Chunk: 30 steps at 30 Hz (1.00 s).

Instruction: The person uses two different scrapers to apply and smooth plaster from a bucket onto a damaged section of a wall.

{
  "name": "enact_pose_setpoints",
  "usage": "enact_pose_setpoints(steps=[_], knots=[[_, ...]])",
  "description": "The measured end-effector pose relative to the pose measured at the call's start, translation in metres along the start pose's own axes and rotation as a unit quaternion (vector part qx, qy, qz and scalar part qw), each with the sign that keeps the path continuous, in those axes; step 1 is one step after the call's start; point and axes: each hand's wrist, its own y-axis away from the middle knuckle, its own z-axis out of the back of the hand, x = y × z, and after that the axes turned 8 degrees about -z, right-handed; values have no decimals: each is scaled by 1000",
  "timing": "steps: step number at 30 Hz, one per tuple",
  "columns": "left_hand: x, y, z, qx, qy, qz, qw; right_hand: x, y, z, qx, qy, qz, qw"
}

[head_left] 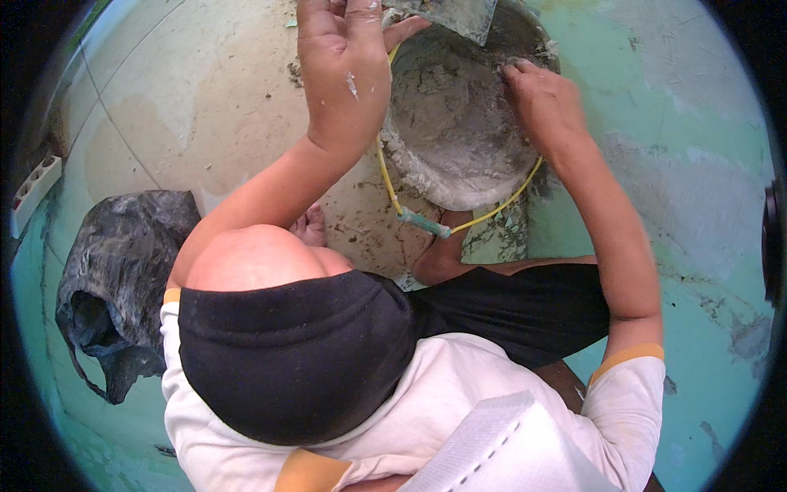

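A bucket [459,176] caked with grey, cement-like paste stands in front of me, its yellow wire handle [500,204] hanging toward me. Above its far rim is a flat grey plate [463,15] smeared with the paste, cut off by the top edge of the view. My left hand [348,78], spotted with white, is beside the bucket's left rim and appears to hold this plate; some fingers run out of view. At the bucket's right side, my right hand [548,107] reaches inside the rim with its fingers curled together. What they hold, if anything, is hidden.
A crumpled black plastic bag [131,279] lies on the floor at my left. Farther left is a white power strip [37,193]. The tiled floor [205,107] bears dirt and crumbs. At right, the green surface [680,164] has grey patches. My bare foot [310,225] is near the bucket.
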Motion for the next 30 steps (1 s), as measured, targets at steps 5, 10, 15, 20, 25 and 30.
enact_pose_setpoints(steps=[5, 10, 15, 20, 25, 30], knots=[[2, 2, -5, 13, 16, 5, 1000, -2, 7, -31, -3, -100, 3, 995], [-11, 2, -4, 17, 19, 10, 1000, 21, 6, 6, 87, -33, -36, 995], [10, 1, 1, 10, 35, 9, 999, 4, 19, 5, 202, -28, -160, 966], [13, 3, 4, 22, 17, 7, 1000, 27, 27, 2, 173, -101, -218, 955], [-5, 10, -11, 33, 13, -26, 999, 44, 15, 10, 151, -178, -235, 944], [8, 3, -3, 37, 47, -21, 998, 22, 28, -14, 111, -266, -261, 921]])
